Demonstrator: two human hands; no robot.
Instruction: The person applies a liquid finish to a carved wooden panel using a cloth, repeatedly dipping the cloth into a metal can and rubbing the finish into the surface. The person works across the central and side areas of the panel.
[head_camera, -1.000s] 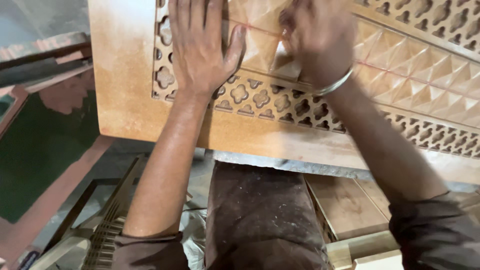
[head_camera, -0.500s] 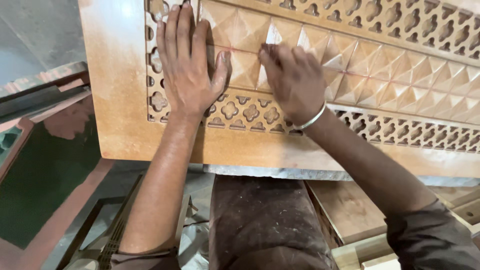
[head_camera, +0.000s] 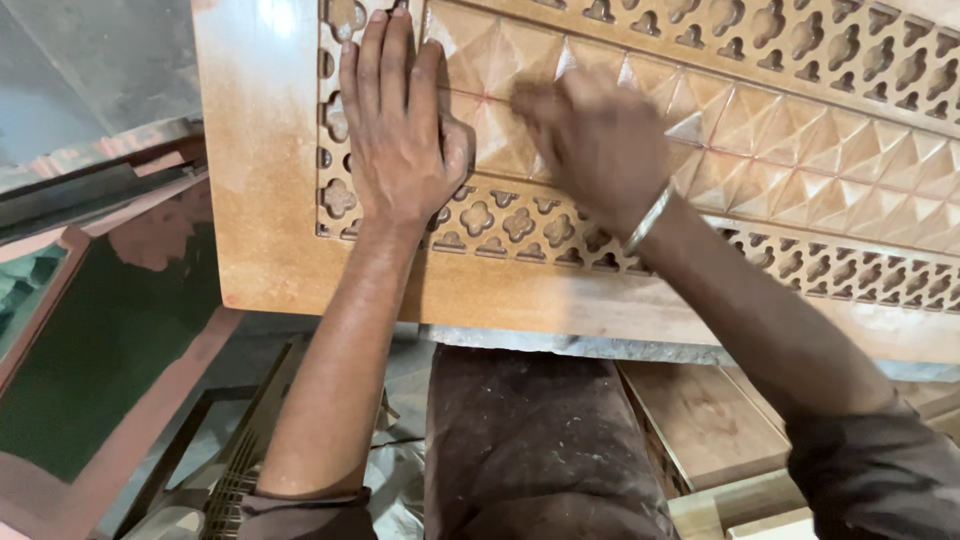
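The carved panel (head_camera: 300, 200) is light brown wood, matt and dusty-looking, with a smooth flat border, pierced fretwork and faceted pyramid relief; a pale glare shows near its top edge. The bracelet (head_camera: 648, 220) on the right wrist is shiny metal. The trousers (head_camera: 530, 450) are dark brown cloth, rough and speckled with dust. The boards (head_camera: 710, 420) below are bare, unfinished wood.
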